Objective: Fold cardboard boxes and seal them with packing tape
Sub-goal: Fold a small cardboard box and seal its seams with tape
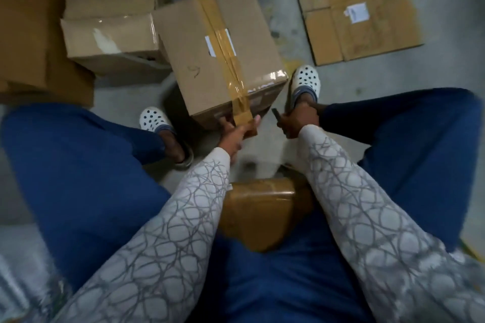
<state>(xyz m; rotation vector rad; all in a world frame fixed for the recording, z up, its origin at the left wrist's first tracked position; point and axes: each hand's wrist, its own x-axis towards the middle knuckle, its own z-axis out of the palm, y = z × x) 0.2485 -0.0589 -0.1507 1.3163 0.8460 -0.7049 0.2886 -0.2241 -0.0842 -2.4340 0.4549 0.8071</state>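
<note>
A closed cardboard box (194, 47) stands on the floor between my feet, with a strip of brown packing tape (223, 44) running along its top seam and down the near face. My left hand (233, 134) presses the tape end against the box's near face, fingers spread on the cardboard. My right hand (296, 120) is just right of the box, curled round a small dark tool (276, 114) that I cannot identify. A brown roll-like bundle of tape (259, 212) lies between my legs, close to my body.
Sealed and stacked cardboard boxes (110, 37) crowd the left side. A flattened cardboard sheet (354, 8) lies on the concrete floor at the upper right. My feet in white perforated clogs (304, 81) flank the box, and my knees in blue trousers spread wide.
</note>
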